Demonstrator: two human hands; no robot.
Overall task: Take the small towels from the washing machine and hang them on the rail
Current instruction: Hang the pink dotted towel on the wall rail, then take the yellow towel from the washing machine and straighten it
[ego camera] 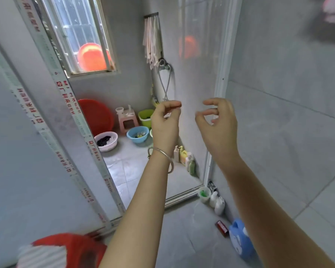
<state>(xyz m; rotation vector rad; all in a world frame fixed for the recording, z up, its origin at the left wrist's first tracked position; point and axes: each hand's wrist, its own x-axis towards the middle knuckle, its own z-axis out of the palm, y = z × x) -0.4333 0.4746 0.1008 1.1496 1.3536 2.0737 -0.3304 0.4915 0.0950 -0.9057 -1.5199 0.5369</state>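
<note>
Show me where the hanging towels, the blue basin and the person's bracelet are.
Hanging towels (152, 41), head view, middle of the bunch.
Blue basin (132, 136), head view, front wall.
Bracelet (163, 153), head view, band across the left wrist.

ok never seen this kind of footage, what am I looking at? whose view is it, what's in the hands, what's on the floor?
One picture, from a wide-angle camera worn on a person's head, looking forward and down. No robot: two bare hands raised in a tiled bathroom. The left hand, silver bangle at the wrist, and the right hand have curled fingers and hold nothing visible. Pale small towels already hang on the wall rail. On the floor: a red plastic basin, a white bowl of dark laundry, a blue bowl, a pink stool and a blue detergent jug. No washing machine is clearly visible.
</note>
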